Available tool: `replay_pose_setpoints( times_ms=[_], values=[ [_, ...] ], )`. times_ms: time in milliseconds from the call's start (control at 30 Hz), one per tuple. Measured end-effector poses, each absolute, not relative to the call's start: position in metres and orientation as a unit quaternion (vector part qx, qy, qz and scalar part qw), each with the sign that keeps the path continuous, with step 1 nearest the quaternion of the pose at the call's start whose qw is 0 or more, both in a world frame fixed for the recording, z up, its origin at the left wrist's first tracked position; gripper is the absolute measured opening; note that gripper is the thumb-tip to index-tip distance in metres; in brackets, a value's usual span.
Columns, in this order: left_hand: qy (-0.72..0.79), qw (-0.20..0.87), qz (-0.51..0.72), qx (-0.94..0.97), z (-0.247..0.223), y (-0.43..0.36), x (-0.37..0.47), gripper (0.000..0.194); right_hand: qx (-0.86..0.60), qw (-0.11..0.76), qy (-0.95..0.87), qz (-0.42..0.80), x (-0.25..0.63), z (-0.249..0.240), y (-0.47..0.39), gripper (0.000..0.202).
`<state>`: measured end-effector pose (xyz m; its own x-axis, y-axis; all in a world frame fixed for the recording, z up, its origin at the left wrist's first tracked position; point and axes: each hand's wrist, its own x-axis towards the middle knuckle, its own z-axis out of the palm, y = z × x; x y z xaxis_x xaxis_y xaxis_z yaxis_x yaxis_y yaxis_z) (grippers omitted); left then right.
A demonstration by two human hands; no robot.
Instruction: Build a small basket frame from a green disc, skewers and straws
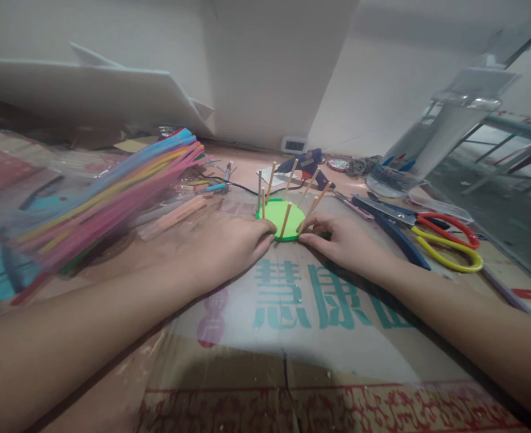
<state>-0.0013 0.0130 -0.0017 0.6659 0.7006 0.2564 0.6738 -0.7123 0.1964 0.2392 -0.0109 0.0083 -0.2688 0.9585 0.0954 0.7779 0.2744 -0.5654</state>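
Observation:
A bright green disc point(278, 216) lies on the sheet of printed cardboard in front of me, with a darker green edging round its rim. Several thin wooden sticks point(285, 220) stand up around that rim, some upright and some leaning outward. My left hand point(242, 237) pinches the near left edge of the disc between thumb and fingers. At the near right edge, my right hand point(337, 237) is closed on the rim beside the foot of a stick. Its fingertips partly hide that spot.
Coloured pipe cleaners point(125, 198) lie in a bundle at left. Behind the disc rests a blue glue gun point(308, 162). To the right are scissors point(445, 234) with red and yellow handles, dark-blue-handled pliers point(395, 231) and a tall clear bottle point(427, 144).

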Motion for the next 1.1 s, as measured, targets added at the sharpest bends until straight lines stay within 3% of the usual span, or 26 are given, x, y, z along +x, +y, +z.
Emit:
replay_pose_setpoints(
  times_ms=[167, 500, 633, 1100],
  values=[
    [0.388, 0.050, 0.157, 0.907, 0.000, 0.012, -0.001, 0.034, -0.549, 0.225, -0.785, 0.177, 0.243, 0.010, -0.015, 0.016],
    [0.385, 0.059, 0.161, 0.907, 0.001, 0.011, 0.001, 0.032, -0.540, 0.231, -0.798, 0.134, 0.246, 0.005, -0.014, 0.007],
    [0.378, 0.051, 0.160, 0.910, 0.000, 0.011, 0.001, 0.033, -0.533, 0.243, -0.801, 0.122, 0.248, 0.001, -0.012, 0.019],
    [0.378, 0.030, 0.153, 0.913, 0.002, 0.009, 0.003, 0.032, -0.548, 0.236, -0.783, 0.175, 0.246, 0.000, -0.012, 0.024]
  ],
)
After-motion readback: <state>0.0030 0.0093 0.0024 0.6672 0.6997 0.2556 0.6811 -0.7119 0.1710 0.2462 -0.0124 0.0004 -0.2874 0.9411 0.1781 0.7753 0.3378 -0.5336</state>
